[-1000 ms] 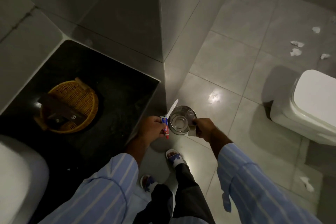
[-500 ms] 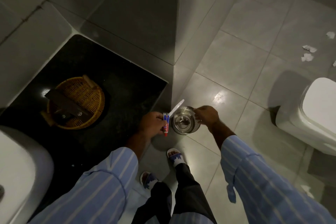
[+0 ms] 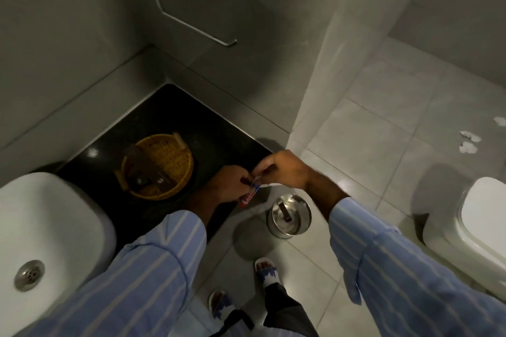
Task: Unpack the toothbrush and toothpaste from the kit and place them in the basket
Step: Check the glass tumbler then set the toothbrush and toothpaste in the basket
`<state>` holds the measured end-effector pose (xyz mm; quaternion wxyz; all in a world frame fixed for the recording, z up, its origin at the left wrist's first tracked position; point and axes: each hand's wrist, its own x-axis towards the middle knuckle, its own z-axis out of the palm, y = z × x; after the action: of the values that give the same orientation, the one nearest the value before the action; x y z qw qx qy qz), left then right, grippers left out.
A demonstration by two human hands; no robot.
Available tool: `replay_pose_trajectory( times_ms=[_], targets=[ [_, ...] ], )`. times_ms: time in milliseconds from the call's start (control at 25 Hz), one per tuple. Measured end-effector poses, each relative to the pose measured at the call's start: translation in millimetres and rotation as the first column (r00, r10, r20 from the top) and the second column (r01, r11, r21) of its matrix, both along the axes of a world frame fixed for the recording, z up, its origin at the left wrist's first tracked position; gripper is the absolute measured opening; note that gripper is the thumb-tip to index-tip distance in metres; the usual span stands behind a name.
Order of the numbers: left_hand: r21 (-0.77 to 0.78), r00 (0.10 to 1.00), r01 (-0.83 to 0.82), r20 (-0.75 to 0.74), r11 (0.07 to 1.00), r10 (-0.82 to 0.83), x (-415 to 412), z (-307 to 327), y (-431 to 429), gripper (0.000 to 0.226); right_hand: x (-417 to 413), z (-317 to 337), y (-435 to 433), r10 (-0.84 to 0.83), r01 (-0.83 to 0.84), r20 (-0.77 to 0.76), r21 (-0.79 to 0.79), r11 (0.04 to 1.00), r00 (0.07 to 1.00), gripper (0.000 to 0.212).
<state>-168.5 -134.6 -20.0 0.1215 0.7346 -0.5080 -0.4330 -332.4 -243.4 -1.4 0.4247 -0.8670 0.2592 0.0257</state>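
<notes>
My left hand [image 3: 228, 185] is closed around one small red, white and blue toothpaste tube [image 3: 248, 196], whose lower end pokes out below my fist. My right hand [image 3: 283, 169] meets it from the right, fingertips pinched on something white at the tube's top; too blurred to say if it is the toothbrush. One wicker basket [image 3: 158, 165] sits on the black counter [image 3: 175, 115], just left of my hands. One steel bin [image 3: 289, 215] stands on the floor below them.
</notes>
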Motion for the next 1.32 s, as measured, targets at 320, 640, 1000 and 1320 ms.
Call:
replay_pose_trajectory(
  times_ms=[320,640,1000,1320],
  targets=[
    [-0.098,0.865,-0.418,-0.349,0.903,0.362,88,65,25,0.018,83,50,5,-0.362,0.249,0.206,0.430,0.868,0.909,0.024],
    [-0.135,0.924,-0.346,-0.218,0.928,0.313,182,76,48,0.019,180,46,17,0.005,-0.012,0.095,0.071,0.997,0.995,0.017],
    [-0.178,0.899,-0.434,-0.144,0.883,0.413,288,64,35,0.017,274,26,-3,0.046,-0.041,-0.049,0.092,0.995,0.998,0.029],
    [-0.027,0.967,-0.217,0.127,0.976,0.219,329,28,3,0.025,316,-18,-15,-0.166,0.173,-0.050,0.344,0.923,0.985,0.066]
  ],
)
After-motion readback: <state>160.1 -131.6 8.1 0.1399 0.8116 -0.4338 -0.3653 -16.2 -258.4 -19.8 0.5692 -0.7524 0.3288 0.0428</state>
